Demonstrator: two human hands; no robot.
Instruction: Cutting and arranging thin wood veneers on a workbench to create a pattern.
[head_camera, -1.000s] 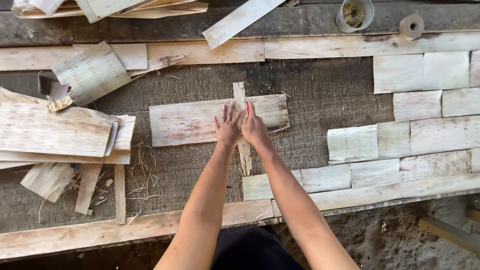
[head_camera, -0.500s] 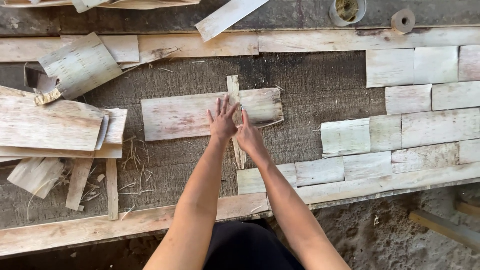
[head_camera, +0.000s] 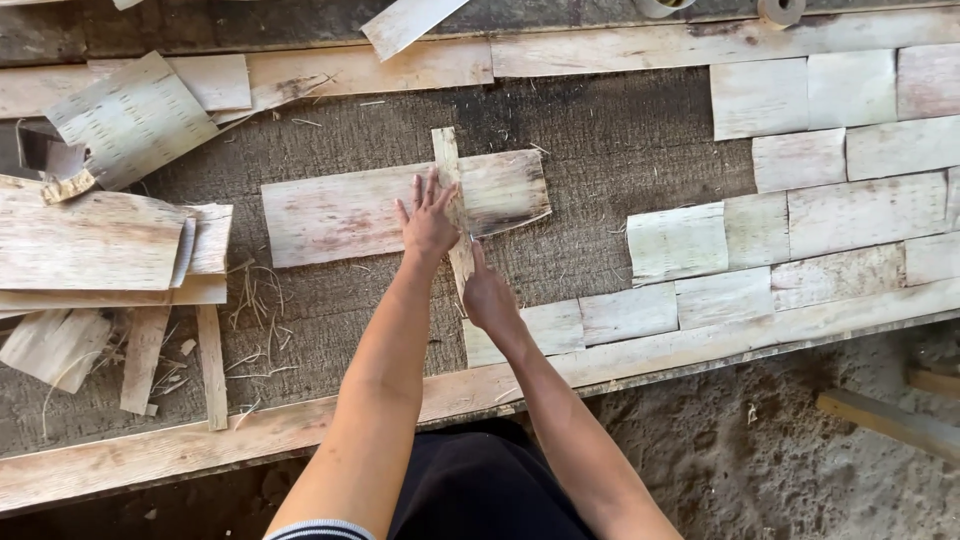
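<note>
A wide pale bark sheet (head_camera: 330, 212) lies flat on the dark rough work surface (head_camera: 620, 150). A narrow upright strip (head_camera: 446, 155) crosses the sheet near its right end. My left hand (head_camera: 428, 218) rests flat on the sheet beside the strip, fingers spread, with the fingertips touching the strip's edge. My right hand (head_camera: 490, 296) is at the strip's lower end and grips it, with one finger stretched up along it. The strip's lowest part is hidden under that hand.
Rows of pale rectangular pieces (head_camera: 800, 210) are laid edge to edge at the right. Stacked sheets (head_camera: 90, 240) and scraps (head_camera: 140, 350) lie at the left. Long wooden battens (head_camera: 600, 50) frame the surface at the back and front. Bare earth (head_camera: 800, 450) lies below right.
My right hand has slid down from beside the left hand to the strip's lower end. My left hand stays on the sheet, fingers now spread wider.
</note>
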